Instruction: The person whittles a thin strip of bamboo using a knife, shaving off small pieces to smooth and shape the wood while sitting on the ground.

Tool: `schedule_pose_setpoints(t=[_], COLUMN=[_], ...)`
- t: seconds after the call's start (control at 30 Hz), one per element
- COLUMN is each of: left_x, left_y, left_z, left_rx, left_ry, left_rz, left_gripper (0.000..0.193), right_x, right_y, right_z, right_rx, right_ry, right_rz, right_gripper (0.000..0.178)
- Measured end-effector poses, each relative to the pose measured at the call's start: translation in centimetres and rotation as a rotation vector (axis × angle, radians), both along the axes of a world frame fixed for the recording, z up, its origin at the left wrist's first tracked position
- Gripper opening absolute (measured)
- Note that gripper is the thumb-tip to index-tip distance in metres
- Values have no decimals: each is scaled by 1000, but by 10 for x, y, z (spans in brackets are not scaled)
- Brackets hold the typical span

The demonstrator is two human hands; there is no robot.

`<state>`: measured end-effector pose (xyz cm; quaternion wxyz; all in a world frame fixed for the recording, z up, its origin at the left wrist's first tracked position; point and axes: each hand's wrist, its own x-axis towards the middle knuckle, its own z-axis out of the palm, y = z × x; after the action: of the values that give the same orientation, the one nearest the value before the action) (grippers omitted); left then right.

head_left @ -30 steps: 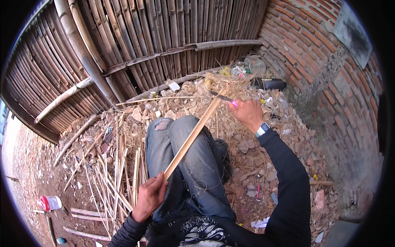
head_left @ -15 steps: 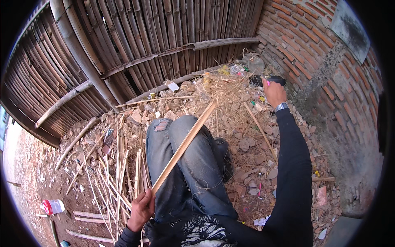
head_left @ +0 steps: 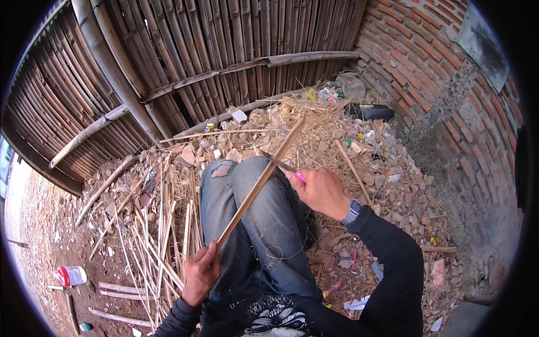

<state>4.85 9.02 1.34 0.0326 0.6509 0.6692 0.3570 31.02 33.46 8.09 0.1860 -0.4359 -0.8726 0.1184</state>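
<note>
Bamboo strip long, narrow, woody; knife pink-handled, thin-bladed, crossing it.

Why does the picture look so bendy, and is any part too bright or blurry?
In the head view, the fisheye lens bows the bamboo fence and brick wall near the rim, leaving black corners; in that head view, the ground at far left is washed out pale; also in the head view, the bamboo strip, left hand and right hand look fairly sharp.

wood strip: near end hidden in left hand; knife handle mostly covered
</note>
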Motion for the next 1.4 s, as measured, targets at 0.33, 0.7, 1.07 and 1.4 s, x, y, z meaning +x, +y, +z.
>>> schedule_pose_setpoints(t=[0.33,0.7,1.07,1.4], left_x=[1,14,13,1], left_y=[-1,20,16,-39], left_z=[-4,12,21,-3], left_rx=[127,14,-60,-7], left_ry=[83,-107,-155,-136], left_rz=[-5,67,88,114], left_gripper=[36,28,28,20], right_x=[-22,-44,-33,169], right_y=[-30,-28,58,201], right_z=[-42,-31,-28,7], right_rx=[405,356,340,338], right_ry=[-59,-42,-124,25], right_rz=[233,259,61,-743], right_gripper=[52,54,58,69])
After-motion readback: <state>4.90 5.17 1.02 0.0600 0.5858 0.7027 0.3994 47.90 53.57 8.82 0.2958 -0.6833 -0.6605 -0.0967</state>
